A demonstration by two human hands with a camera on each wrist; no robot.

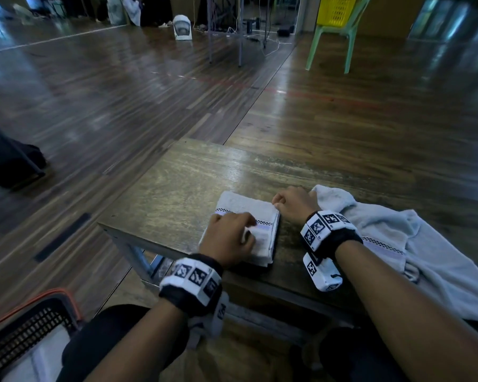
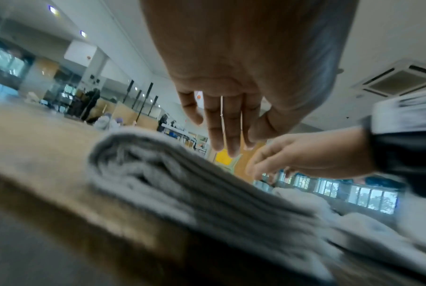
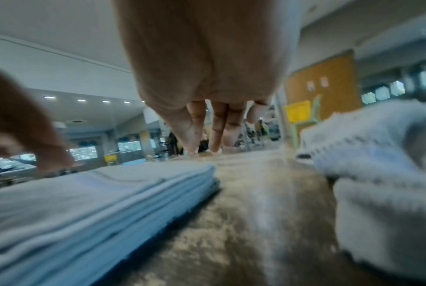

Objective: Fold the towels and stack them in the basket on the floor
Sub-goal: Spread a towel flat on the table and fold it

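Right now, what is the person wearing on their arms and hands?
Both forearms are bare, with no sleeves or gloves. The left hand and right hand each have a black wrist strap carrying white blocks printed with black-and-white square markers. A white marker-printed unit hangs below the right wrist. No cables show.

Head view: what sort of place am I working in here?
Probably a large open hall or studio: wide polished wood-plank floor, pale green plastic chair holding a yellow plastic basket, small white floor fan.

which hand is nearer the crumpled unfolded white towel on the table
Right. The right hand sits just beside the crumpled white towel; the left hand rests on the folded towel, farther away.
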